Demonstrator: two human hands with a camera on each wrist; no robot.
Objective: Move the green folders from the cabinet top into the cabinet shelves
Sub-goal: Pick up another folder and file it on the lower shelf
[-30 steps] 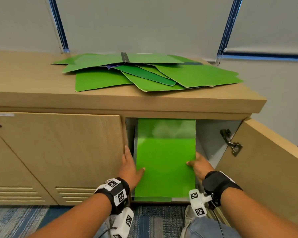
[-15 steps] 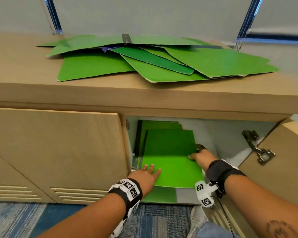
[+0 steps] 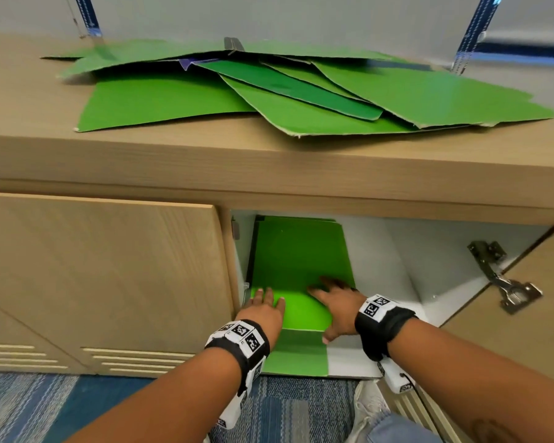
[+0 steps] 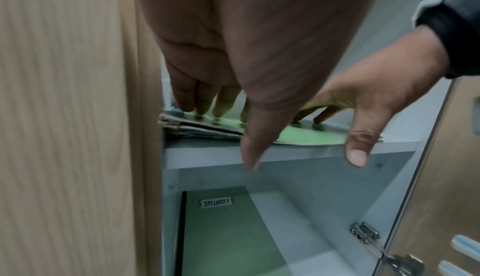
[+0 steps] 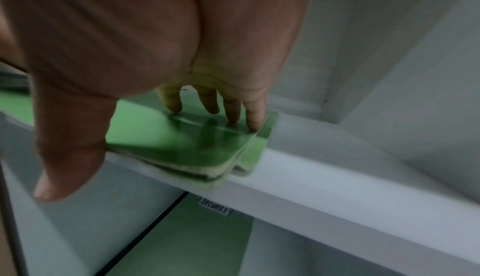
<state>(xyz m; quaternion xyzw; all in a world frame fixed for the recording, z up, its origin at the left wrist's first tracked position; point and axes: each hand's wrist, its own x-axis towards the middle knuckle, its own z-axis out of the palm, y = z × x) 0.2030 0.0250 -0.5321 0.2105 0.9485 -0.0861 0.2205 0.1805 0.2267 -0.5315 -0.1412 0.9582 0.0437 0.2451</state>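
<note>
Both of your hands, left hand [image 3: 263,306] and right hand [image 3: 335,302], press spread fingers flat on the green folder stack [image 3: 298,266] on the upper shelf [image 5: 324,180]. Its front corners overhang that shelf; release early and folders could slide off.

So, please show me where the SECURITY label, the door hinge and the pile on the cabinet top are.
SECURITY label [image 4: 217,202], left wrist view, its middle.
Door hinge [image 3: 506,284], head view, metal arm.
Pile [image 3: 160,100], head view, front left folder.
</note>
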